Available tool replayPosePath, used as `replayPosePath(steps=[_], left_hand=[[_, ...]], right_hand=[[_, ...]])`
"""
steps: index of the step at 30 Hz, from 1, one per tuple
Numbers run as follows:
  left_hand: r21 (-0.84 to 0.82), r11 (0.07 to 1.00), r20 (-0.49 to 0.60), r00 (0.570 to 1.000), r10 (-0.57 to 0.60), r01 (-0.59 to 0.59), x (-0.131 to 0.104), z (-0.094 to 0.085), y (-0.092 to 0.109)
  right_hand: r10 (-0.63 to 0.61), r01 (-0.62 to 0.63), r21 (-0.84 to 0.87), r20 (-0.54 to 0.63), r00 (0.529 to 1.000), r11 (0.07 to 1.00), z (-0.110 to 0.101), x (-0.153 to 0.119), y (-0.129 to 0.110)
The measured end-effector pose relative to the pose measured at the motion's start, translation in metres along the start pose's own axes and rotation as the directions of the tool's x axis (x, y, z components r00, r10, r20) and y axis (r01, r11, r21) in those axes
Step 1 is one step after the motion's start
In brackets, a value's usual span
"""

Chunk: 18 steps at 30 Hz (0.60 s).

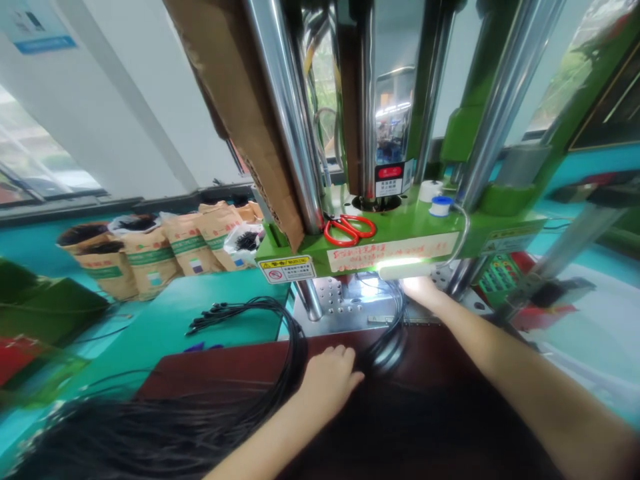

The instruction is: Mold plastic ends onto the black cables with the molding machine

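Note:
My left hand is low over the dark red board, beside a bundle of black cables; its fingers curl down and their tips are hidden. My right hand reaches in under the green press plate, by a bright lamp. Glare and blur hide its fingers. A looped bunch of black cables runs from near my right hand down to the board. The press's metal bed lies behind it.
Red-handled scissors and a blue-and-white spool rest on the press plate. Paper sacks stand at the back left. Many black cables cover the lower left. Steel columns rise from the press. A cardboard strip leans there.

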<state>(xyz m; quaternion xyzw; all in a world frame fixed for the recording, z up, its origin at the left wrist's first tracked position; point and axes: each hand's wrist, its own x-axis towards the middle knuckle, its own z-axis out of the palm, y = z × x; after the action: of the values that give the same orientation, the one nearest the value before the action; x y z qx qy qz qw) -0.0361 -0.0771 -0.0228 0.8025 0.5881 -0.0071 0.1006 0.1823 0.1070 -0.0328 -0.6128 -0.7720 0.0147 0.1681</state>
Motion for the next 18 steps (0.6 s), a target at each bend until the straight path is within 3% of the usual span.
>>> replayPosePath(steps=[6,11,15,18], left_hand=[[-0.034,0.999,-0.052,0.999,0.009,-0.011,0.004,0.020,0.002],[0.163,0.984,-0.146,0.985,0.091,-0.066,0.012,0.015,0.013],[0.160,0.970,-0.100,0.975,0.200,-0.182,0.017,0.011,0.032],[0.107,0.978,-0.039,0.982,0.185,-0.180,0.024,0.007,0.042]], right_hand=[[0.093,-0.092,-0.021,0.049,0.994,0.996,-0.002,-0.010,0.002],[0.116,-0.113,-0.039,0.107,0.987,0.993,-0.006,-0.017,0.006],[0.115,-0.111,-0.053,0.086,0.990,0.992,-0.005,-0.017,0.009],[0.100,-0.096,-0.067,0.069,0.993,0.993,-0.004,-0.017,0.012]])
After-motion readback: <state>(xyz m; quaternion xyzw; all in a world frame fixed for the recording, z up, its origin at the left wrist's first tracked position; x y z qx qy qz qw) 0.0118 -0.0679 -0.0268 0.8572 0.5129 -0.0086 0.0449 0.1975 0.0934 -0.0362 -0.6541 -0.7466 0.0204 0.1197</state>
